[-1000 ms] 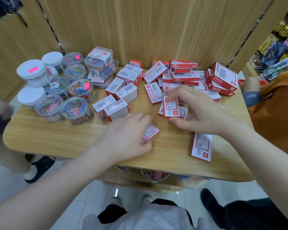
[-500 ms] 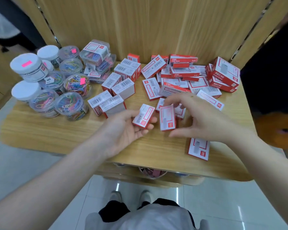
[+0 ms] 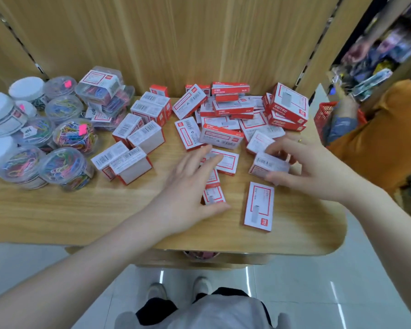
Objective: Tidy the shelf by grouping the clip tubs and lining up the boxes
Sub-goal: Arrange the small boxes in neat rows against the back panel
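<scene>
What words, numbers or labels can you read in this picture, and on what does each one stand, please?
None reads surely.
Red-and-white boxes: lettering and barcodes too blurred.
Box in the right hand: blurred.
Pink stickers on the clip tubs: blank or too small.
White tub label: handwritten mark, illegible.
</scene>
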Demonstrator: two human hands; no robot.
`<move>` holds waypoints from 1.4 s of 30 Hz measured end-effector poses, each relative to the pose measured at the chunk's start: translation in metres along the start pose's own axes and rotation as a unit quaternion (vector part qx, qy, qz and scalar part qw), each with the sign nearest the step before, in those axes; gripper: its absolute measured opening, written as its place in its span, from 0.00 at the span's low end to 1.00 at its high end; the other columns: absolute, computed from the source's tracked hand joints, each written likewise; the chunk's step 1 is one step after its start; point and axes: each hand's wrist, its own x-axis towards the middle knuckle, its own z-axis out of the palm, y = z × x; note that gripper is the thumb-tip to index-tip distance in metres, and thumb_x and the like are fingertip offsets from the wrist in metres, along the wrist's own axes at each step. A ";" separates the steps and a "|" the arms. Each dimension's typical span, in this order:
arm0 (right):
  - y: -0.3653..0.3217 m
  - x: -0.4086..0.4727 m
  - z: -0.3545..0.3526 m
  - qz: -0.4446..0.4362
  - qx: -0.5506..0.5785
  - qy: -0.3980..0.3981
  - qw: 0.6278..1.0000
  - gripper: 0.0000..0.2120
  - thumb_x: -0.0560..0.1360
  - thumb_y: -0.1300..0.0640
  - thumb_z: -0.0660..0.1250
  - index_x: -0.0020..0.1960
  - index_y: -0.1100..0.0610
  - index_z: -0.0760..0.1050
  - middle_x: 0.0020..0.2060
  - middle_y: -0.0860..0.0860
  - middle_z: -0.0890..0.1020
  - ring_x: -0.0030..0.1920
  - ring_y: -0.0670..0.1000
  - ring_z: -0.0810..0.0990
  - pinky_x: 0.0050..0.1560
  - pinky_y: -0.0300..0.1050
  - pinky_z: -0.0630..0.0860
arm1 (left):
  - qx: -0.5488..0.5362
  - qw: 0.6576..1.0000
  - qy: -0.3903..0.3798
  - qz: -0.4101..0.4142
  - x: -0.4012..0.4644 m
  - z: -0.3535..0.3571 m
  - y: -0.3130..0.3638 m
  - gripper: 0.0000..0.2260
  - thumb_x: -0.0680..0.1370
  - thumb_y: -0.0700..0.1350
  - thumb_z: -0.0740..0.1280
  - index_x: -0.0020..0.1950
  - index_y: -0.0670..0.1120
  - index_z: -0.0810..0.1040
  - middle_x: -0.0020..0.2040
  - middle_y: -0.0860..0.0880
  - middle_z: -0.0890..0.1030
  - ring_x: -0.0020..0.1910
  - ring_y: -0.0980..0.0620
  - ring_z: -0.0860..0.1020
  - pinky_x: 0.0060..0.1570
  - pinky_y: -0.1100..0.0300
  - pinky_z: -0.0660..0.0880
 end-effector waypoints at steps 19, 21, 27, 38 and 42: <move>-0.040 0.020 0.018 -0.077 0.190 0.102 0.973 0.13 0.68 0.47 0.68 0.50 0.51 0.74 0.41 0.44 0.76 0.39 0.42 0.74 0.38 0.34 0.70 | 0.029 0.990 0.130 0.049 -0.010 -0.013 -0.017 0.34 0.69 0.61 0.64 0.71 0.47 0.62 0.67 0.52 0.67 0.67 0.54 0.64 0.68 0.66 0.57; -0.056 0.034 0.026 -0.116 0.161 0.087 0.976 0.16 0.68 0.48 0.68 0.53 0.55 0.76 0.43 0.47 0.77 0.40 0.43 0.74 0.42 0.39 0.73 | 0.014 0.979 0.192 0.067 -0.020 -0.023 -0.019 0.32 0.70 0.59 0.65 0.69 0.47 0.63 0.64 0.53 0.67 0.65 0.57 0.65 0.66 0.68 0.60; -0.095 0.051 0.044 -0.168 0.160 -0.034 0.972 0.20 0.72 0.61 0.69 0.63 0.57 0.71 0.51 0.48 0.75 0.48 0.45 0.78 0.54 0.41 0.75 | 0.029 0.975 0.215 0.053 -0.045 -0.044 -0.037 0.18 0.71 0.53 0.64 0.57 0.48 0.74 0.50 0.51 0.79 0.49 0.60 0.74 0.50 0.74 0.66; -0.093 0.033 0.049 -0.059 -0.062 -0.054 0.995 0.23 0.75 0.57 0.65 0.69 0.55 0.66 0.68 0.53 0.69 0.67 0.56 0.66 0.65 0.44 0.61 | 0.265 0.920 0.266 0.116 -0.062 -0.035 -0.066 0.19 0.67 0.36 0.63 0.58 0.45 0.72 0.61 0.46 0.70 0.59 0.44 0.66 0.55 0.51 0.60; -0.094 0.006 0.044 -0.016 -0.097 -0.014 0.995 0.24 0.74 0.50 0.65 0.68 0.54 0.67 0.67 0.53 0.69 0.65 0.56 0.68 0.64 0.48 0.64 | 0.184 0.945 0.221 0.156 -0.052 -0.029 -0.044 0.17 0.69 0.38 0.65 0.59 0.41 0.75 0.58 0.42 0.77 0.59 0.44 0.68 0.56 0.49 0.68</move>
